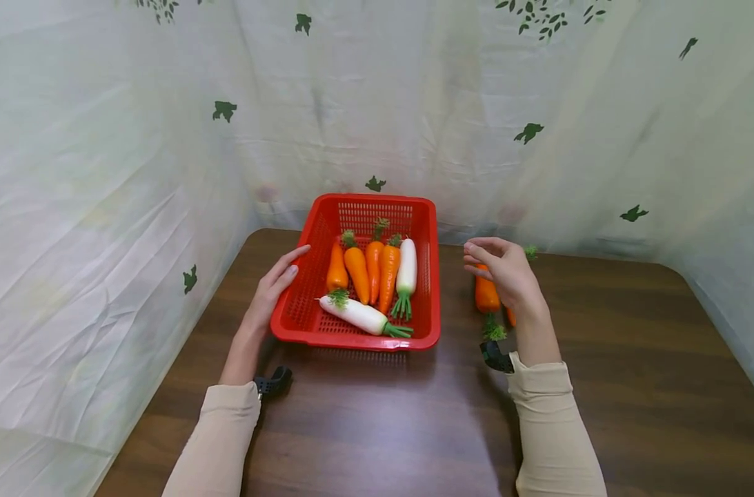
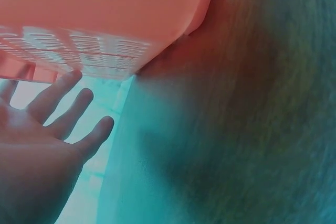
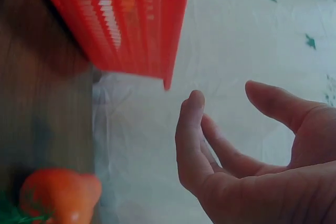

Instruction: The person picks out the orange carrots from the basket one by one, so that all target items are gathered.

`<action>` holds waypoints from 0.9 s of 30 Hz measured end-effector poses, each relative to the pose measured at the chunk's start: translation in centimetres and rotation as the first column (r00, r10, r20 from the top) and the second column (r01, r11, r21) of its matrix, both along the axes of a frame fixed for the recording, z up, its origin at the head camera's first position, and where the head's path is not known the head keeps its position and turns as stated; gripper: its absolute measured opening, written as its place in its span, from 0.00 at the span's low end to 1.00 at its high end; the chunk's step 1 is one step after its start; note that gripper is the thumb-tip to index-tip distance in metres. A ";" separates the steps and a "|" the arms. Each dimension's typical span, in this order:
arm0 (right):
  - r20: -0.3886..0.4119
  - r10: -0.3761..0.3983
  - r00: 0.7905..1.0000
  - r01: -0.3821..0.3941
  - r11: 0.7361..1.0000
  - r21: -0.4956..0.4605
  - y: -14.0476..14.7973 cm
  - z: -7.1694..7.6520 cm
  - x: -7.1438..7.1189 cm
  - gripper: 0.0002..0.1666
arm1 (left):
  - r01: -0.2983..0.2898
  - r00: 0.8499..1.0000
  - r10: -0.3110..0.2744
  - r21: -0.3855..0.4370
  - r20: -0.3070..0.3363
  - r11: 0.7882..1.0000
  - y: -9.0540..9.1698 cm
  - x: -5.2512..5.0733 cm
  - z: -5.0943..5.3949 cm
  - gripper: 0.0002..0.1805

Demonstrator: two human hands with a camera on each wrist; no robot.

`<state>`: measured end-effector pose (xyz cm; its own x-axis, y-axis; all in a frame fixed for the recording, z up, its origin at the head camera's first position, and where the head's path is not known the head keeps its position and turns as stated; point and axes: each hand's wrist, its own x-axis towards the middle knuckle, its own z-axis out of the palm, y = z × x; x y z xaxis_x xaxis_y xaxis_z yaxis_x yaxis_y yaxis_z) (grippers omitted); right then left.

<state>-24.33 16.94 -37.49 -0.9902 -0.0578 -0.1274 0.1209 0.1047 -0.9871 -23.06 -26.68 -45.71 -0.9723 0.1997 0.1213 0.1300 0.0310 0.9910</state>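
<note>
A red plastic basket point(image 1: 354, 340) stands on the table, holding several orange carrots point(image 1: 356, 273) and two white radishes point(image 1: 359, 316) with green tops. At its left side is my left hand point(image 1: 271, 290), fingers extended along the rim; the left wrist view has that hand point(image 2: 37, 156) with spread fingers by the basket wall, and contact is hard to tell. To the right of the basket my right hand point(image 1: 508, 270) hovers, fingers loosely bent and nothing between them. Below it lies a carrot point(image 1: 487, 298); another carrot point(image 1: 511, 317) is mostly hidden behind the hand and wrist.
The brown wooden table point(image 1: 364, 428) has rounded far corners. A pale curtain point(image 1: 389, 103) with green bird and leaf prints hangs behind the table and along its sides. Dark straps point(image 1: 497, 357) sit on both wrists.
</note>
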 end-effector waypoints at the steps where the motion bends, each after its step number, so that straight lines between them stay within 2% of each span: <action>1: 0.001 0.005 1.000 -0.005 1.000 0.007 -0.4 0.3 -0.1 0.32 | 0.000 1.000 0.000 -0.002 0.001 1.000 0.0 0.0 0.0 0.28; 5: 0.004 0.021 1.000 -0.021 1.000 0.014 -2.0 2.1 -1.0 0.35 | -0.010 1.000 0.010 -0.006 0.003 1.000 0.0 0.1 0.2 0.28; 9: 0.037 0.055 0.998 -0.054 0.998 -0.017 -3.7 3.7 -2.2 0.37 | -0.016 1.000 0.016 -0.006 0.004 1.000 -0.1 0.2 0.2 0.28; 14: 0.100 0.094 0.991 -0.096 0.995 0.015 -6.2 4.8 -3.0 0.35 | -0.013 1.000 0.013 0.001 0.003 1.000 -0.2 0.2 0.2 0.28; 22: 0.212 0.149 0.966 -0.168 0.983 0.076 -10.2 4.5 -4.4 0.35 | -0.013 1.000 0.013 -0.008 0.007 1.000 -0.1 0.3 0.3 0.28; 27: 0.273 0.112 0.956 -0.150 0.981 0.123 -11.4 4.0 -4.6 0.31 | -0.007 1.000 0.007 -0.011 0.009 1.000 0.1 0.3 0.3 0.28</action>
